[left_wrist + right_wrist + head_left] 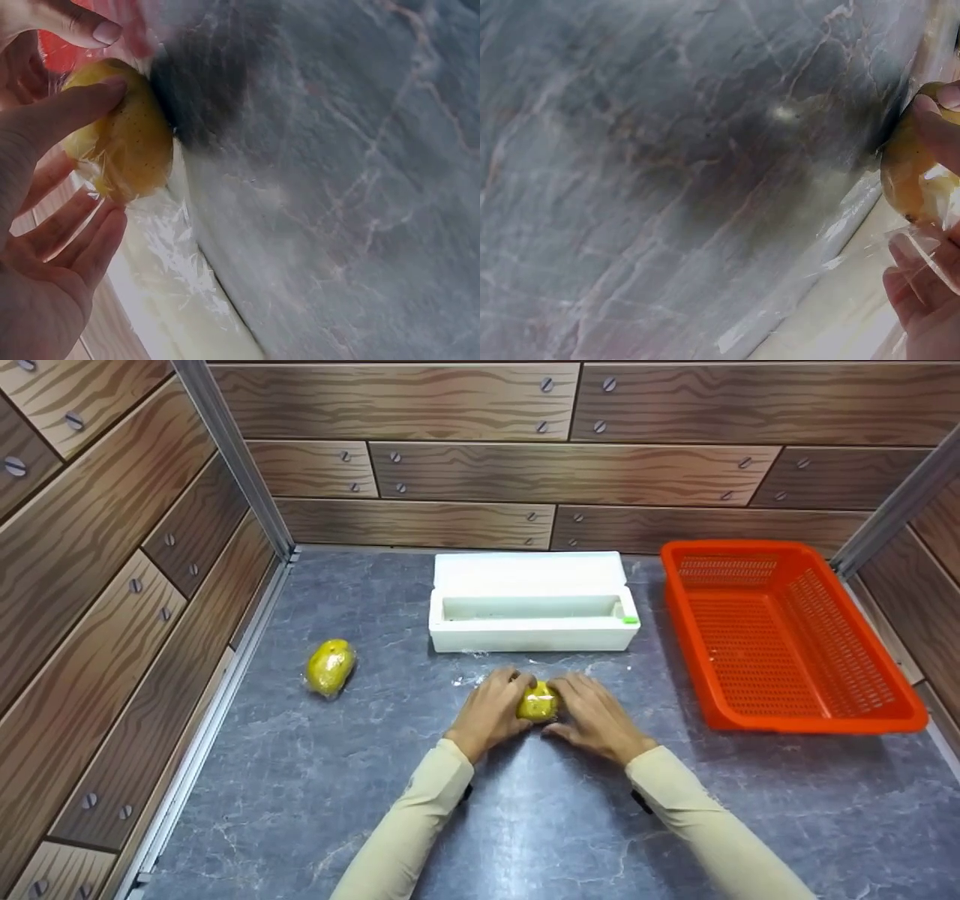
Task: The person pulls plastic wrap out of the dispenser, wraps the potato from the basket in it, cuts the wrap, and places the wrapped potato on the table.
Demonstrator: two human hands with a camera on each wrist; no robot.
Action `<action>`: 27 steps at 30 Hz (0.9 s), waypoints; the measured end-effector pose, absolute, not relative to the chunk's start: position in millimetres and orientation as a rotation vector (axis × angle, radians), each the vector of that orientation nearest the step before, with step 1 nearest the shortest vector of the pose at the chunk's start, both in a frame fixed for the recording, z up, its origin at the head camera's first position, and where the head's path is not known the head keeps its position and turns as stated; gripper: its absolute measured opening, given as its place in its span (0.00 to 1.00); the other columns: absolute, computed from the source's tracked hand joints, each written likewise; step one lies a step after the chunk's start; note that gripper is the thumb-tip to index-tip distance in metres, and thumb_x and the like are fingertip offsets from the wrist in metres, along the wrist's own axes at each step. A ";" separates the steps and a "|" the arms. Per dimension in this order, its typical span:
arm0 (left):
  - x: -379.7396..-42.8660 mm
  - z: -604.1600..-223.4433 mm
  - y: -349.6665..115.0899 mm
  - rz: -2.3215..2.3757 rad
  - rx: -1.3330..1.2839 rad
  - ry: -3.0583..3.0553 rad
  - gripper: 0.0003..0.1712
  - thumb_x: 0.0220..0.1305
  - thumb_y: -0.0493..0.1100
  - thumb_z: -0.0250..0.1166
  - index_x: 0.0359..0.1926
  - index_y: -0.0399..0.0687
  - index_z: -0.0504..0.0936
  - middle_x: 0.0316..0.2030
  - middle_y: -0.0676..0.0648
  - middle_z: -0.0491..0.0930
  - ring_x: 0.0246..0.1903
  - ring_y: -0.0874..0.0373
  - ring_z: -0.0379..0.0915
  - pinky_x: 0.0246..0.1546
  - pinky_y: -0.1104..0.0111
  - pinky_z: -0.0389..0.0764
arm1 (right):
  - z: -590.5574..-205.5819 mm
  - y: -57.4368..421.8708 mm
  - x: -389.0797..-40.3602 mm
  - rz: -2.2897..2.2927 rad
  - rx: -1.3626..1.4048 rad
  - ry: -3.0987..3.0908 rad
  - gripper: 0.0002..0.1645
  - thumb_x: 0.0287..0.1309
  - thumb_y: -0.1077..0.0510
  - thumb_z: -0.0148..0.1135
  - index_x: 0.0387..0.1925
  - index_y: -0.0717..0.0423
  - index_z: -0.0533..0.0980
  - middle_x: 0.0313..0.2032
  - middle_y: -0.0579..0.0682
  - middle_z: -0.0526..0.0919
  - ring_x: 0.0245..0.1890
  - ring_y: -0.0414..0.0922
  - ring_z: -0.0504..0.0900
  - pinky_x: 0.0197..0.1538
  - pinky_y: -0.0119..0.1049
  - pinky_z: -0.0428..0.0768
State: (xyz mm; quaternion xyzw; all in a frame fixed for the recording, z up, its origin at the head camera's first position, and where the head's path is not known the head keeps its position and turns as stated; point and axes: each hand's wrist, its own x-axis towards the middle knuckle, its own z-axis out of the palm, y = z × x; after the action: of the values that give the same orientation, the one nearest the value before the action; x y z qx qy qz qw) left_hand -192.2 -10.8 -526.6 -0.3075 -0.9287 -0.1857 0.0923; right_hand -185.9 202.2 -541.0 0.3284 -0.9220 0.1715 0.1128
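Note:
A yellow mango (538, 703) in clear cling film (169, 232) sits on the grey tabletop between both hands. My left hand (491, 709) holds it from the left; in the left wrist view the thumb lies across the mango's side and the fingers are below it. From the right, my right hand (596, 716) grips the same mango, its thumb on the skin and its curled fingers among loose film in the right wrist view. Just behind the hands stands a long white box (532, 640) with its lid raised, a green mark at its right end. Scraps of film lie before it.
Another film-wrapped mango (331, 667) lies on the left of the table. At the right stands an orange-red plastic basket (720, 718) with slotted walls. Wood-patterned panels (480, 472) close off the back and sides, with metal rails (240, 457) at the corners.

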 end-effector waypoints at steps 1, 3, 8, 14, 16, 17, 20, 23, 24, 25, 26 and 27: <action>-192.3 -526.4 -11.0 -0.565 -0.918 -2.761 0.30 0.50 0.45 0.81 0.52 0.44 0.80 0.49 0.40 0.79 0.48 0.48 0.77 0.50 0.58 0.83 | -541.1 202.1 -186.0 0.512 0.965 -2.702 0.42 0.45 0.49 0.81 0.57 0.65 0.74 0.53 0.59 0.81 0.55 0.57 0.79 0.63 0.56 0.74; -192.9 -525.5 -11.2 -0.592 -0.925 -2.782 0.29 0.51 0.46 0.81 0.53 0.43 0.81 0.49 0.39 0.79 0.48 0.47 0.78 0.50 0.58 0.83 | -541.1 202.1 -186.0 0.535 0.970 -2.695 0.40 0.46 0.51 0.81 0.57 0.65 0.74 0.53 0.59 0.81 0.54 0.58 0.80 0.62 0.56 0.76; -196.4 -521.9 -11.4 -0.629 -0.917 -2.860 0.30 0.52 0.48 0.80 0.54 0.44 0.82 0.50 0.40 0.81 0.49 0.47 0.78 0.51 0.59 0.82 | -541.1 201.2 -185.8 0.610 0.980 -2.717 0.41 0.46 0.51 0.81 0.59 0.64 0.74 0.52 0.60 0.81 0.52 0.57 0.81 0.58 0.53 0.80; -199.9 -519.1 -11.9 -0.757 -0.920 -2.913 0.31 0.54 0.48 0.79 0.57 0.41 0.82 0.51 0.42 0.83 0.51 0.48 0.79 0.54 0.62 0.80 | -542.8 200.2 -185.8 0.705 0.990 -2.746 0.44 0.46 0.51 0.81 0.61 0.66 0.72 0.55 0.62 0.79 0.54 0.58 0.80 0.59 0.52 0.79; -200.5 -518.9 -12.2 -0.776 -0.930 -2.929 0.31 0.55 0.49 0.78 0.57 0.41 0.82 0.51 0.42 0.84 0.49 0.49 0.79 0.52 0.64 0.81 | -544.0 200.0 -185.9 0.725 0.995 -2.748 0.46 0.46 0.51 0.81 0.62 0.67 0.71 0.55 0.62 0.79 0.55 0.59 0.80 0.60 0.52 0.78; -200.8 -518.8 -12.4 -0.783 -0.935 -2.942 0.31 0.56 0.49 0.77 0.58 0.41 0.82 0.50 0.43 0.84 0.48 0.50 0.79 0.50 0.65 0.81 | -544.6 199.9 -185.8 0.734 0.996 -2.752 0.46 0.46 0.51 0.81 0.62 0.67 0.71 0.55 0.63 0.79 0.55 0.59 0.80 0.60 0.52 0.78; -200.9 -518.0 -13.0 -0.827 -0.948 -2.981 0.31 0.59 0.50 0.75 0.60 0.41 0.81 0.47 0.44 0.85 0.44 0.54 0.79 0.45 0.67 0.81 | -545.5 200.1 -185.2 0.759 0.991 -2.768 0.47 0.46 0.50 0.81 0.63 0.67 0.70 0.56 0.63 0.79 0.55 0.59 0.80 0.60 0.52 0.78; -200.4 -517.5 -14.1 -0.911 -0.947 -3.003 0.30 0.61 0.48 0.73 0.61 0.41 0.79 0.47 0.44 0.84 0.42 0.55 0.79 0.43 0.68 0.80 | -546.1 200.2 -184.8 0.788 0.987 -2.772 0.46 0.47 0.51 0.81 0.63 0.67 0.70 0.55 0.63 0.79 0.54 0.58 0.80 0.60 0.52 0.79; -200.2 -517.5 -14.5 -0.947 -0.944 -3.000 0.30 0.61 0.47 0.73 0.61 0.41 0.79 0.47 0.44 0.84 0.42 0.55 0.78 0.44 0.68 0.80 | -546.2 200.1 -184.8 0.796 0.985 -2.772 0.45 0.48 0.52 0.80 0.63 0.67 0.70 0.55 0.62 0.79 0.54 0.58 0.80 0.59 0.52 0.79; -200.0 -517.7 -14.9 -0.981 -0.940 -2.994 0.30 0.61 0.47 0.73 0.61 0.41 0.78 0.47 0.43 0.84 0.42 0.55 0.78 0.44 0.68 0.79 | -546.4 200.0 -185.0 0.806 0.985 -2.772 0.45 0.48 0.53 0.80 0.63 0.67 0.70 0.55 0.62 0.79 0.53 0.58 0.80 0.59 0.52 0.79; -199.8 -518.0 -15.3 -1.011 -0.932 -2.989 0.29 0.61 0.46 0.72 0.61 0.41 0.77 0.47 0.43 0.83 0.42 0.55 0.78 0.44 0.68 0.79 | -546.7 200.0 -185.3 0.813 0.984 -2.774 0.44 0.48 0.54 0.80 0.63 0.67 0.70 0.54 0.62 0.79 0.53 0.58 0.80 0.59 0.52 0.79; -199.7 -518.3 -15.8 -1.034 -0.924 -2.985 0.29 0.61 0.46 0.72 0.61 0.42 0.76 0.47 0.42 0.83 0.42 0.55 0.78 0.44 0.67 0.79 | -546.9 199.8 -185.5 0.816 0.984 -2.777 0.43 0.48 0.54 0.80 0.63 0.67 0.70 0.54 0.62 0.79 0.53 0.58 0.81 0.58 0.53 0.79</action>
State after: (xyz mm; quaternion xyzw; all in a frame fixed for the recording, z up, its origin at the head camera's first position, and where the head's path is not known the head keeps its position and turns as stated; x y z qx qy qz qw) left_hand -199.7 -15.8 -518.3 -0.2800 -0.9044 -0.3132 -0.0747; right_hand -185.5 199.8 -546.9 0.3217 -0.9075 0.2668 0.0422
